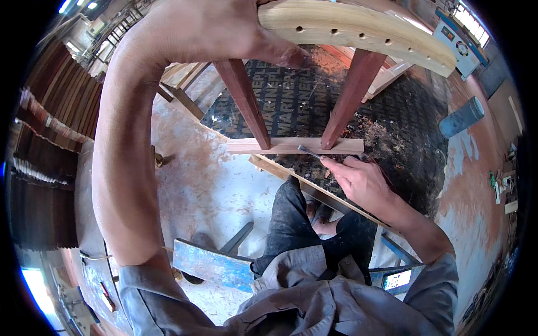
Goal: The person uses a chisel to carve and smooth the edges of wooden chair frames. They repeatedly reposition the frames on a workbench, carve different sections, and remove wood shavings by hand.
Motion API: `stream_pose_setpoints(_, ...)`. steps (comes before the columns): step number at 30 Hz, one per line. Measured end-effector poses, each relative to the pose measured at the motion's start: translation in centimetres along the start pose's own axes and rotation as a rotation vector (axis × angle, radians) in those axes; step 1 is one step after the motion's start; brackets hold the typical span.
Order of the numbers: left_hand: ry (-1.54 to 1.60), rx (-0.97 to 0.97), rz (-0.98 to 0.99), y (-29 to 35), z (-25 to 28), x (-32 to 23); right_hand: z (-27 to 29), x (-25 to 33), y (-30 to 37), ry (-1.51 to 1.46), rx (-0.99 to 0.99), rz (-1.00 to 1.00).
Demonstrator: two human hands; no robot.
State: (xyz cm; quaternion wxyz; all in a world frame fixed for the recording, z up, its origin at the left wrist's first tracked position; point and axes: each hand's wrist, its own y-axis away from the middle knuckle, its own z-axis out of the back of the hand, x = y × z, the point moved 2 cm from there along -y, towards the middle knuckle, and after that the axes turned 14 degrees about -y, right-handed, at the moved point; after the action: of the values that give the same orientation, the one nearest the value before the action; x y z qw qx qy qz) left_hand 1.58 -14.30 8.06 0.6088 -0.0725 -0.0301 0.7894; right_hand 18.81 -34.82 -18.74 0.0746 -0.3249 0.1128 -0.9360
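Observation:
At the top, my left hand (218, 31) grips a pale curved wooden rail (358, 31) with a row of holes. Its thumb lies along the lower edge, and the other fingers are partly hidden. From the rail, two reddish-brown tapered wooden legs (242, 95) run down to a straight pinkish wooden bar (291, 147). In my right hand (364, 182) is a thin tool with a flat metal blade (310, 151), probably a chisel. The index finger reaches along it. The blade's tip is at the bar, between the two leg ends; whether it touches cannot be told.
A dark printed board (406, 179) littered with shavings serves as the worktop. Stacked brown wood pieces (61, 112) stand at left. A blue-grey cylinder (461, 116) is at right. Below lies a worn blue bench (210, 264), with a phone-like screen (397, 279) on its right part.

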Motion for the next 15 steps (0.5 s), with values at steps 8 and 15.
stream_pose_setpoints(8, -0.008, 0.015, -0.018, -0.1, -0.2, 0.7, 0.5, -0.8, 0.8, 0.009, -0.035, -0.036)
stream_pose_setpoints(15, 0.035, -0.009, -0.062, -0.4, -0.7, 0.1, 0.2, -1.9, 0.6, -0.067, -0.091, -0.007)
